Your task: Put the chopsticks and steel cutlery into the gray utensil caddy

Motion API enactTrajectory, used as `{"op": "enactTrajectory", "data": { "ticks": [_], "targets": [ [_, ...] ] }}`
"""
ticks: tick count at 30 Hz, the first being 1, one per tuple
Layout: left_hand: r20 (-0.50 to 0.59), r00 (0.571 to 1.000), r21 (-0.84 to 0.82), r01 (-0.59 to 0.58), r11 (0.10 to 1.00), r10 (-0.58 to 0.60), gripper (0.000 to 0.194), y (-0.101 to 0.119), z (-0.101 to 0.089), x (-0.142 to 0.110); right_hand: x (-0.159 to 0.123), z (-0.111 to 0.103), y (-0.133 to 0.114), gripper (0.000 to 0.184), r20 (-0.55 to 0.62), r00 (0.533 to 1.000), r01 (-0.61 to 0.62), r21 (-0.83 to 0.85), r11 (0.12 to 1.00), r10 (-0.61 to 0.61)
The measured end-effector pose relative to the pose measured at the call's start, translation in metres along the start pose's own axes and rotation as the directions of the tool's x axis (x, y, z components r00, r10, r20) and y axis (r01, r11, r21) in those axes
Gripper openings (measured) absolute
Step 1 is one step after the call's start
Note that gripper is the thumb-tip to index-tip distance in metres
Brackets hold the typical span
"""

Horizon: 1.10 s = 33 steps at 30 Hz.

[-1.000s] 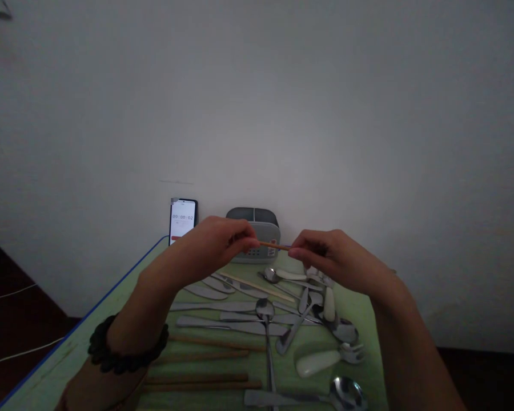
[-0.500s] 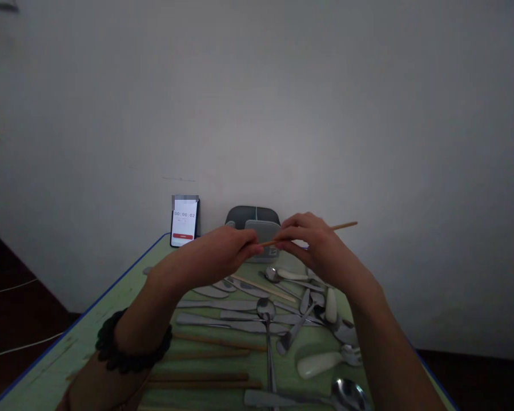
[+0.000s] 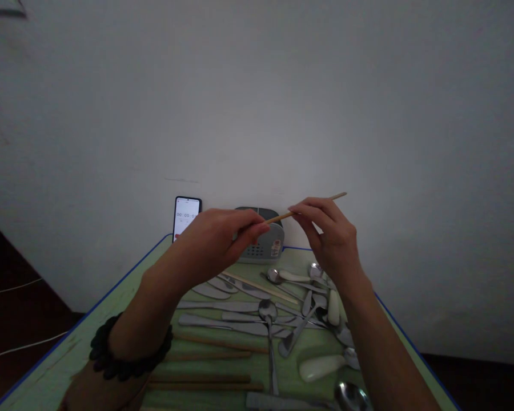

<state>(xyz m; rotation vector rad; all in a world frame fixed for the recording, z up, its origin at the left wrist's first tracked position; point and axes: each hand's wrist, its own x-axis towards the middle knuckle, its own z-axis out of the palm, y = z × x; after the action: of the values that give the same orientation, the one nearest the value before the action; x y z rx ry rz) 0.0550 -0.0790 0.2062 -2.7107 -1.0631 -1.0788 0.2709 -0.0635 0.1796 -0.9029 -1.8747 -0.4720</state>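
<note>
The left hand [image 3: 223, 235] and right hand [image 3: 334, 228] pinch one wooden chopstick [image 3: 278, 218] above the tabletop [image 3: 288, 371], at twelve o'clock near a grey holder [image 3: 263, 254], seemingly mid-handling, the next move calling for steady fingertips.

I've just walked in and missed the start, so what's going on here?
A person is holding a wooden chopstick in both hands above a table. The left hand pinches it on one side; the right hand grips it farther along, with a tip sticking out beyond. Behind the left hand stands a grey holder, partly hidden, and a phone showing a timer. Knives, spoons and more chopsticks lie spread on the table.
</note>
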Motion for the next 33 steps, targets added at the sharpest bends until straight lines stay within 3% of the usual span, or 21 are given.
{"op": "enactTrajectory", "data": {
  "ticks": [5, 9, 14, 20, 25, 29, 33],
  "targets": [
    [0.023, 1.0, -0.016, 0.009, 1.0, -0.009, 0.029, -0.008, 0.008, 0.003, -0.003, 0.004, 0.01, 0.014, -0.136, 0.984, -0.114, 0.01, 0.993, 0.114],
    [0.168, 0.981, 0.064, 0.092, 0.994, -0.102, 0.03, -0.028, 0.022, 0.001, -0.003, 0.009, 0.017, 0.011, -0.305, 0.908, -0.218, 0.24, 0.946, 0.286],
    [0.312, 0.935, 0.113, 0.137, 0.984, -0.166, 0.04, -0.047, 0.041, -0.003, -0.002, 0.018, 0.012, 0.013, -0.335, 0.833, -0.256, 0.474, 0.842, 0.441],
    [0.32, 0.927, 0.175, 0.147, 0.973, -0.198, 0.047, -0.055, 0.058, -0.005, -0.009, 0.038, 0.007, 0.016, -0.209, 0.818, -0.341, 0.573, 0.745, 0.536],
    [0.297, 0.933, 0.2, 0.146, 0.969, -0.202, 0.058, -0.066, 0.079, -0.007, -0.012, 0.054, 0.021, 0.022, -0.07, 0.809, -0.444, 0.579, 0.684, 0.584],
    [0.309, 0.918, 0.254, 0.171, 0.952, -0.247, 0.065, -0.068, 0.091, -0.008, 0.005, 0.074, 0.036, 0.021, 0.056, 0.837, -0.503, 0.468, 0.727, 0.544],
    [0.321, 0.91, 0.26, 0.18, 0.949, -0.261, 0.068, -0.069, 0.094, -0.008, 0.028, 0.095, 0.042, 0.017, 0.115, 0.871, -0.492, 0.186, 0.851, 0.478]
  ]
}}
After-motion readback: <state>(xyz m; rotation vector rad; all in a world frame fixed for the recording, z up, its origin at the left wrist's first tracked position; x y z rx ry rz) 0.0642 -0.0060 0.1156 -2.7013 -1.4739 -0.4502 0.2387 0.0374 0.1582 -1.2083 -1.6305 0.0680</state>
